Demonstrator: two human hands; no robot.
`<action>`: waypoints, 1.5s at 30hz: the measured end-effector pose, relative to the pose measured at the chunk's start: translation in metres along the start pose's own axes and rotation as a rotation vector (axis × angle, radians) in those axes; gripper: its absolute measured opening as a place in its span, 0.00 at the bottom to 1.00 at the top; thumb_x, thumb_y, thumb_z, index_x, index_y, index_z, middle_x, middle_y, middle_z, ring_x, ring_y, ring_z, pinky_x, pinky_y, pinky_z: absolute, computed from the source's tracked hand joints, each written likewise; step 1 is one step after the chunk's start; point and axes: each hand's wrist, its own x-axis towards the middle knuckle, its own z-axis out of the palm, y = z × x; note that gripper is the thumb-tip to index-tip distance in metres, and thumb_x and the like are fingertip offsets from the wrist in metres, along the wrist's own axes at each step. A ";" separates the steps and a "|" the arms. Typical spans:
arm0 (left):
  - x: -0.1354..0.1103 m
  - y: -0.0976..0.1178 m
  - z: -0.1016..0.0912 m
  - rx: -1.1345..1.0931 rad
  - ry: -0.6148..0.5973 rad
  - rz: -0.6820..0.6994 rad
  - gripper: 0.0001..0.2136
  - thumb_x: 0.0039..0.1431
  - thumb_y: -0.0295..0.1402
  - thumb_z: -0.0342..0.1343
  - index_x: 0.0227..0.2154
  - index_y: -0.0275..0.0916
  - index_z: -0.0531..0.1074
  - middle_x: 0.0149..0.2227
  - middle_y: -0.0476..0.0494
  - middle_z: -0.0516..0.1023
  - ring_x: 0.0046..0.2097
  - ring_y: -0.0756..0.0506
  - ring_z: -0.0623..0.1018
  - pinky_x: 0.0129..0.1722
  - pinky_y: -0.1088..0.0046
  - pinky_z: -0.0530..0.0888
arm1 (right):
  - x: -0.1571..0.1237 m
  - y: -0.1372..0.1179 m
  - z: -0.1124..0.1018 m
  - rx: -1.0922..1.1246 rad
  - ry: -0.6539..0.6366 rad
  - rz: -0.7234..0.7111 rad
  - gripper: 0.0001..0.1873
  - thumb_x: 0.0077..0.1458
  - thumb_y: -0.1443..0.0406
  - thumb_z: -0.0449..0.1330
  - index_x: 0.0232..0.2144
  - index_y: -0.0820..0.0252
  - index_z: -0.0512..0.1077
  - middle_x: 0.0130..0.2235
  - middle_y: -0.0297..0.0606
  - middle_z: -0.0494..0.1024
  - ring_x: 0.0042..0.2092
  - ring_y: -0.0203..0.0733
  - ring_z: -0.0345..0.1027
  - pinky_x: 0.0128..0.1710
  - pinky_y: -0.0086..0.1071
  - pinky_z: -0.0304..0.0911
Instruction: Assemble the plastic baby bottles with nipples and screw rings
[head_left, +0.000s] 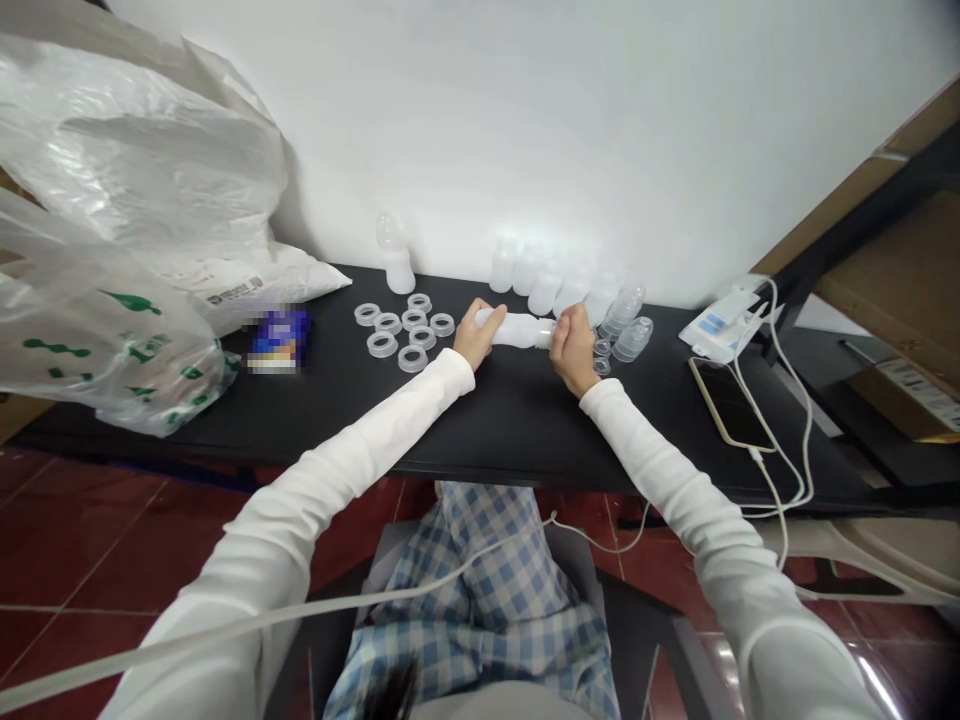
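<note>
A frosted white plastic bottle [520, 330] lies sideways over the black table [525, 420], held between both hands. My left hand [477, 335] is wrapped round its base end. My right hand [573, 345] is closed round its neck end, hiding what sits there. Several translucent screw rings [405, 330] lie in a cluster just left of my left hand. Clear dome caps [628, 325] are stacked just right of my right hand.
More frosted bottles [555, 280] stand along the wall, one [396, 255] apart at the left. Large plastic bags [120, 220] fill the table's left end beside a blue packet [279, 338]. A phone [731, 400], white cables [780, 420] and a white device [724, 322] lie at right.
</note>
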 end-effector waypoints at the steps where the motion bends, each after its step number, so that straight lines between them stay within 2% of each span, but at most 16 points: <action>1: -0.001 0.000 0.001 0.009 0.019 0.054 0.25 0.59 0.63 0.54 0.35 0.42 0.66 0.26 0.51 0.68 0.26 0.51 0.72 0.24 0.75 0.69 | 0.000 -0.005 0.000 -0.010 0.019 0.016 0.22 0.70 0.49 0.39 0.33 0.52 0.63 0.33 0.40 0.68 0.36 0.48 0.67 0.42 0.47 0.69; 4: -0.006 0.005 0.002 0.045 0.061 0.196 0.24 0.62 0.61 0.52 0.38 0.43 0.68 0.33 0.48 0.72 0.35 0.47 0.77 0.36 0.68 0.77 | 0.002 -0.015 -0.001 -0.024 0.063 0.075 0.23 0.72 0.51 0.37 0.35 0.52 0.65 0.30 0.39 0.67 0.34 0.48 0.67 0.41 0.46 0.67; 8: -0.008 0.014 -0.001 0.185 0.045 0.445 0.25 0.61 0.61 0.54 0.42 0.42 0.69 0.41 0.43 0.76 0.45 0.43 0.78 0.49 0.62 0.75 | 0.008 -0.014 -0.005 0.013 0.103 0.164 0.28 0.72 0.47 0.35 0.34 0.53 0.66 0.25 0.35 0.66 0.30 0.47 0.66 0.37 0.44 0.66; 10: -0.004 0.016 -0.006 0.269 -0.022 0.538 0.27 0.58 0.62 0.56 0.45 0.42 0.69 0.44 0.42 0.77 0.47 0.42 0.78 0.50 0.61 0.74 | 0.010 -0.011 -0.009 0.056 0.106 0.172 0.29 0.71 0.46 0.34 0.32 0.53 0.66 0.25 0.35 0.66 0.29 0.46 0.66 0.35 0.43 0.65; 13: 0.004 0.013 -0.014 0.400 -0.098 0.605 0.31 0.56 0.62 0.59 0.50 0.42 0.68 0.48 0.39 0.77 0.50 0.39 0.78 0.51 0.60 0.73 | 0.013 -0.011 -0.017 0.065 0.096 0.166 0.27 0.72 0.47 0.35 0.33 0.52 0.65 0.27 0.35 0.69 0.31 0.46 0.68 0.35 0.41 0.66; 18: 0.012 0.007 -0.022 0.637 -0.103 0.671 0.30 0.57 0.58 0.60 0.54 0.40 0.71 0.54 0.34 0.78 0.52 0.36 0.77 0.53 0.59 0.71 | 0.013 -0.015 -0.024 -0.022 0.073 0.069 0.20 0.71 0.49 0.43 0.38 0.53 0.65 0.30 0.38 0.72 0.33 0.47 0.70 0.36 0.41 0.65; 22: 0.008 0.013 -0.021 0.845 -0.120 0.698 0.26 0.62 0.52 0.59 0.58 0.43 0.73 0.57 0.34 0.78 0.56 0.35 0.77 0.53 0.61 0.69 | 0.014 -0.016 -0.023 -0.036 0.028 0.128 0.16 0.69 0.52 0.46 0.35 0.53 0.63 0.27 0.35 0.68 0.28 0.45 0.66 0.33 0.38 0.61; 26: 0.006 0.023 -0.022 1.079 -0.159 0.668 0.23 0.66 0.48 0.56 0.60 0.45 0.72 0.60 0.35 0.76 0.61 0.35 0.73 0.57 0.58 0.68 | 0.016 -0.022 -0.023 0.023 -0.021 0.256 0.15 0.69 0.53 0.46 0.33 0.53 0.60 0.24 0.30 0.65 0.26 0.41 0.62 0.30 0.35 0.55; 29: 0.010 0.026 -0.026 1.084 -0.158 0.625 0.23 0.65 0.47 0.57 0.58 0.42 0.73 0.60 0.34 0.77 0.62 0.34 0.72 0.59 0.57 0.68 | 0.016 -0.027 -0.025 0.083 -0.055 0.282 0.17 0.70 0.51 0.42 0.34 0.54 0.60 0.24 0.30 0.67 0.26 0.40 0.64 0.31 0.33 0.55; 31: 0.017 0.024 -0.031 1.033 -0.073 0.564 0.22 0.65 0.47 0.58 0.56 0.39 0.72 0.60 0.31 0.74 0.61 0.33 0.73 0.59 0.57 0.70 | 0.016 -0.029 -0.029 0.057 -0.047 0.258 0.19 0.71 0.51 0.39 0.39 0.55 0.62 0.27 0.33 0.71 0.28 0.41 0.67 0.32 0.33 0.56; 34: 0.029 0.018 -0.039 0.926 0.145 0.385 0.23 0.64 0.48 0.59 0.54 0.36 0.70 0.61 0.28 0.69 0.59 0.34 0.75 0.56 0.58 0.74 | 0.015 -0.031 -0.034 -0.153 -0.067 0.208 0.22 0.71 0.51 0.38 0.45 0.59 0.65 0.29 0.38 0.76 0.30 0.42 0.69 0.31 0.33 0.52; 37: 0.037 0.014 -0.047 0.837 0.268 0.201 0.21 0.65 0.46 0.59 0.53 0.38 0.67 0.59 0.30 0.68 0.57 0.34 0.76 0.54 0.58 0.76 | 0.011 -0.036 -0.032 -0.440 -0.295 0.110 0.25 0.71 0.52 0.40 0.40 0.61 0.70 0.27 0.41 0.77 0.28 0.43 0.69 0.30 0.33 0.45; 39: 0.040 0.014 -0.048 0.832 0.286 0.128 0.19 0.66 0.44 0.57 0.54 0.39 0.66 0.58 0.31 0.67 0.56 0.33 0.77 0.54 0.56 0.75 | 0.006 -0.044 -0.027 -0.585 -0.490 0.029 0.27 0.71 0.53 0.40 0.37 0.62 0.72 0.27 0.45 0.78 0.29 0.45 0.70 0.30 0.33 0.42; 41: 0.041 0.015 -0.048 0.887 0.285 0.072 0.18 0.68 0.43 0.55 0.54 0.38 0.66 0.58 0.29 0.67 0.55 0.32 0.77 0.54 0.53 0.75 | 0.000 -0.052 -0.023 -0.678 -0.631 -0.011 0.27 0.72 0.54 0.41 0.37 0.63 0.74 0.30 0.49 0.80 0.32 0.47 0.73 0.30 0.33 0.41; 45: 0.043 0.018 -0.044 1.096 0.291 -0.005 0.19 0.68 0.40 0.53 0.54 0.30 0.68 0.55 0.23 0.71 0.58 0.27 0.74 0.60 0.47 0.69 | -0.007 -0.064 -0.023 -0.793 -0.766 0.045 0.23 0.72 0.58 0.43 0.44 0.67 0.74 0.37 0.55 0.82 0.38 0.51 0.78 0.30 0.33 0.43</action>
